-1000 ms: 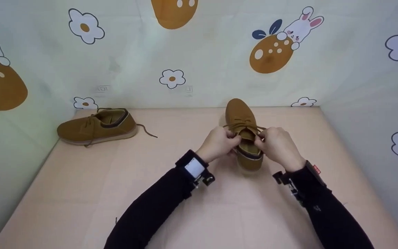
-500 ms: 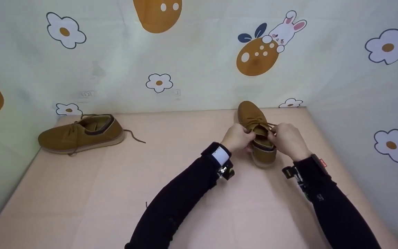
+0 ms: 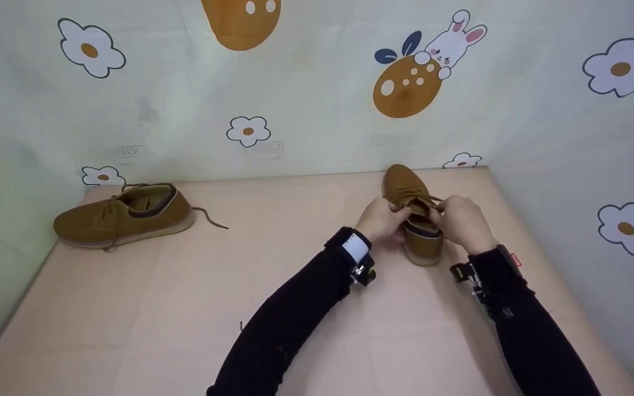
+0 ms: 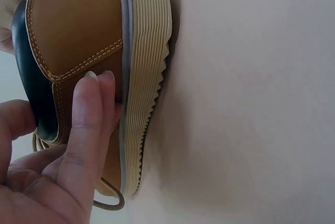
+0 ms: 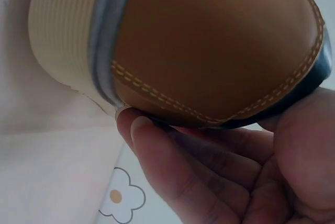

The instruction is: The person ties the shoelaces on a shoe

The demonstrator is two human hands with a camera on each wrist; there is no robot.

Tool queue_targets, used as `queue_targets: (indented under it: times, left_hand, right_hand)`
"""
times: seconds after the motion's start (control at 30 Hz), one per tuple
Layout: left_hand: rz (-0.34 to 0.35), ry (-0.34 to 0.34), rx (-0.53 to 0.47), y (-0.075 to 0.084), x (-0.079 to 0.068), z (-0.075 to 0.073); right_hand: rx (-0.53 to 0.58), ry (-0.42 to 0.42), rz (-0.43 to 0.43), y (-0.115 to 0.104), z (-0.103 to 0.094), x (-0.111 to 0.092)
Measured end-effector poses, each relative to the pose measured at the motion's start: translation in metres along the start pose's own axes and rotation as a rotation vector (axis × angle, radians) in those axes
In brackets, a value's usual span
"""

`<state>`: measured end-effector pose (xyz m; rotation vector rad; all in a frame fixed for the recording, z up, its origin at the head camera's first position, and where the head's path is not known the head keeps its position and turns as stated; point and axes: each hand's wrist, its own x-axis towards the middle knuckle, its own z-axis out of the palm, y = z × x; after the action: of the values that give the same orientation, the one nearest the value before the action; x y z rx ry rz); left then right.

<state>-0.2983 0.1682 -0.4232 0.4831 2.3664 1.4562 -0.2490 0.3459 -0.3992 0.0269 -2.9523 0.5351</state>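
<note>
At the right back of the table a brown lace-up shoe (image 3: 425,250) points its toe toward the wall, its lace tied over the tongue. My left hand (image 3: 381,221) grips its left side, thumb at the dark collar and fingers along the outer wall, as the left wrist view shows. On the other side my right hand (image 3: 464,221) pinches the edge of the opening beside the lace. In the right wrist view the heel (image 5: 209,41) fills most of the frame, with right-hand fingers (image 5: 162,166) curled against the side. The ribbed pale sole (image 4: 149,51) stands close over the table.
A second brown shoe (image 3: 124,217) lies at the left back, toe to the left, with loose lace ends trailing on the pink table (image 3: 185,297). A patterned cloth wall (image 3: 317,82) rises behind and on both sides. A small dark strand lies beside the left sleeve (image 3: 273,330).
Both hands and the shoe between them have shifted right across the table, mostly in the first half second. The head view has turned right, so the other shoe sits further left in the frame.
</note>
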Motion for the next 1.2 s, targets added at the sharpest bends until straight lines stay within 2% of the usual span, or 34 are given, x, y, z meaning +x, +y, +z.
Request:
queue_targets:
  times: [0.1, 0.17, 0.23, 0.3, 0.4, 0.53, 0.6, 0.7, 0.8, 0.93, 1.07, 1.2]
  left_hand:
    - [0.024, -0.007, 0.066, -0.001, -0.003, -0.004]
    - [0.035, -0.020, 0.091, -0.002, -0.005, -0.008]
    - [0.024, -0.036, 0.068, 0.000, -0.009, -0.015]
    - [-0.004, -0.035, 0.024, 0.002, -0.015, -0.026]
    - [-0.023, -0.021, -0.043, 0.005, -0.025, -0.049]
    - [0.015, 0.044, -0.034, 0.001, -0.042, -0.094]
    - [0.022, 0.096, -0.035, -0.004, -0.053, -0.120]
    - [-0.007, 0.187, -0.069, -0.020, -0.070, -0.161]
    - [-0.051, 0.285, -0.114, -0.043, -0.088, -0.199]
    - [-0.113, 0.431, -0.098, -0.075, -0.115, -0.243]
    - [-0.172, 0.569, -0.070, -0.103, -0.140, -0.278]
    - [-0.239, 0.676, 0.021, -0.124, -0.160, -0.303]
  right_hand:
    - [0.022, -0.045, 0.037, -0.001, -0.003, 0.000]
    - [0.026, -0.046, 0.055, -0.002, -0.006, -0.001]
    - [0.035, -0.010, 0.060, -0.007, -0.011, -0.002]
    - [0.042, 0.064, 0.040, -0.014, -0.016, -0.004]
    - [0.078, 0.183, -0.013, -0.029, -0.025, -0.006]
    - [0.135, 0.276, -0.080, -0.052, -0.031, -0.006]
    - [0.163, 0.284, -0.097, -0.063, -0.030, -0.006]
    - [0.205, 0.254, -0.109, -0.080, -0.026, -0.006]
    - [0.249, 0.210, -0.109, -0.092, -0.017, -0.006]
    - [0.303, 0.133, -0.106, -0.105, -0.001, -0.006]
    - [0.336, 0.069, -0.108, -0.115, 0.016, -0.008]
    - [0.361, 0.033, -0.122, -0.122, 0.030, -0.010]
